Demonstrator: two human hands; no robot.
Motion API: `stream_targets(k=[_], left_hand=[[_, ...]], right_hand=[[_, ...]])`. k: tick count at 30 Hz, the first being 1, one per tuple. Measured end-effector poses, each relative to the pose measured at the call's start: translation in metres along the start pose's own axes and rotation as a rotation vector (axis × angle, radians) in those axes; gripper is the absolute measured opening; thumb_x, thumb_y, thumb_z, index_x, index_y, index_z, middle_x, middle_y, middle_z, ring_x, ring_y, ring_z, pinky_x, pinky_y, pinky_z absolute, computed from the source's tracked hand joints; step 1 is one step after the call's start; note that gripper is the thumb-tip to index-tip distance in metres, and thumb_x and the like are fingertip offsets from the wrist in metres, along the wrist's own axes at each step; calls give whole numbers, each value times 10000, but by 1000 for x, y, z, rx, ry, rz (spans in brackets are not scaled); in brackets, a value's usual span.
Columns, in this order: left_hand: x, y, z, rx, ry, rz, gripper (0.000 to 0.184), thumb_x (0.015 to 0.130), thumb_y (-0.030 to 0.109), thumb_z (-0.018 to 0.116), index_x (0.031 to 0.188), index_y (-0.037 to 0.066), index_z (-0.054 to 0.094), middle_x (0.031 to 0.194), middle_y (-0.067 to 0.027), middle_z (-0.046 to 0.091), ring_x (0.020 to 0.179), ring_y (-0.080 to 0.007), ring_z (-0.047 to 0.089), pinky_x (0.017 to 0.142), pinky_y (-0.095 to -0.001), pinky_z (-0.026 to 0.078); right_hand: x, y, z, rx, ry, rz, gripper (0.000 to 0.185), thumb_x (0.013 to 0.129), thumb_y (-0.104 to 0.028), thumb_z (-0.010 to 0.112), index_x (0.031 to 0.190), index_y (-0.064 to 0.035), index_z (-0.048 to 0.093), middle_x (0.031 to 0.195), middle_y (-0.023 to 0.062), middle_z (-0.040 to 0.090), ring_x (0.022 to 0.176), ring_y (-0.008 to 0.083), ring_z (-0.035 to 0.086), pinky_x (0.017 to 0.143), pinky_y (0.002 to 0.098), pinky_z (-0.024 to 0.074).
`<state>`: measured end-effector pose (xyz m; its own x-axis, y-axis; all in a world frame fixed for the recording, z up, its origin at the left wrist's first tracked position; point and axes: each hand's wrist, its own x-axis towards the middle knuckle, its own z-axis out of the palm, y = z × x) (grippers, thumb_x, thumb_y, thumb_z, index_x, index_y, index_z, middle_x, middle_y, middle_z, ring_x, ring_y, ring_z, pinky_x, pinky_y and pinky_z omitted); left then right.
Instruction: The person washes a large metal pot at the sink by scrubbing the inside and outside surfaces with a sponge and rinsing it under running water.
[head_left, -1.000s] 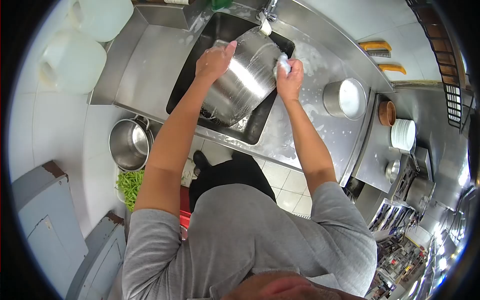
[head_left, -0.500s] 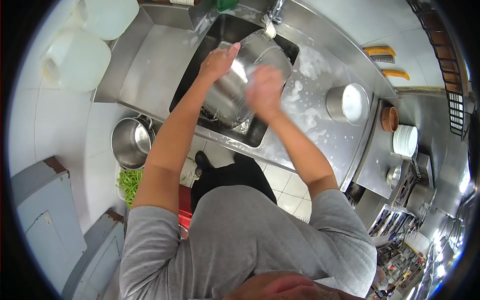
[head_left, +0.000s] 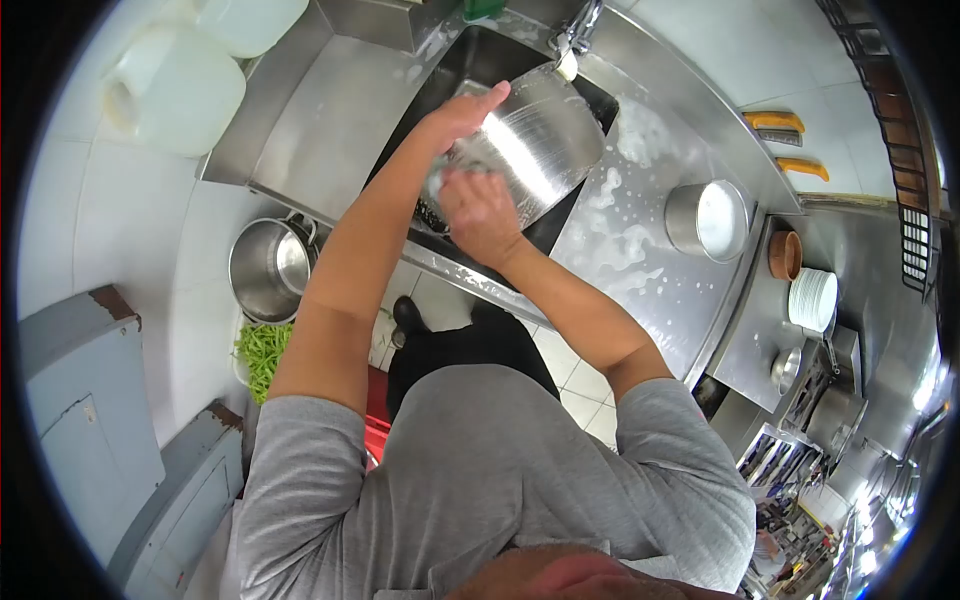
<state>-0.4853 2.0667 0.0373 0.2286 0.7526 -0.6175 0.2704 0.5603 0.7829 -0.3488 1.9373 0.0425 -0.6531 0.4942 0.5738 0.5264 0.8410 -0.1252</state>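
A large shiny metal pot [head_left: 550, 145] lies tilted on its side in the dark sink basin [head_left: 600, 98], its wet outer wall facing up. My left hand [head_left: 468, 115] grips the pot at its upper left edge, thumb stretched along the wall. My right hand [head_left: 482, 215] presses against the pot's lower left part with bent fingers. Something pale and foamy shows beside those fingers; I cannot tell if it is a pad or only suds. A metal faucet [head_left: 580, 30] stands over the far end of the basin.
Soapy foam [head_left: 620, 245] covers the steel counter to the right, where a smaller round pot [head_left: 690, 220] stands. Two yellow-handled knives [head_left: 803, 168] hang on the wall. At lower left are an empty pot [head_left: 265, 270] and green vegetables [head_left: 264, 358]. White plates [head_left: 813, 300] are stacked farther right.
My right hand has moved left and down over the pot, towards its lower left edge. The pot has turned, so more of its outer wall faces up. My left hand keeps its hold.
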Motion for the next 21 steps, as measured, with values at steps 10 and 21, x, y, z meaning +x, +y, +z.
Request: stream_targets(k=[10,21], left_hand=[[-6,29,-13,-307,-168,-78,482,954,434,696,1196,19,663,1127,-117,708,990,-235,682,881,-457,559],[6,16,3,-217,-48,87,510,1023,475,546,1189,9,668,1123,-120,705,980,-220,680,882,-402,551]], right_hand=[[13,27,4,-89,124,254,433,762,-85,645,1183,13,623,1162,188,641,1071,375,605,1047,493,423],[13,82,-14,-121,144,452,325,866,-69,620,1177,22,637,1204,216,652,1133,400,610,1010,447,490]])
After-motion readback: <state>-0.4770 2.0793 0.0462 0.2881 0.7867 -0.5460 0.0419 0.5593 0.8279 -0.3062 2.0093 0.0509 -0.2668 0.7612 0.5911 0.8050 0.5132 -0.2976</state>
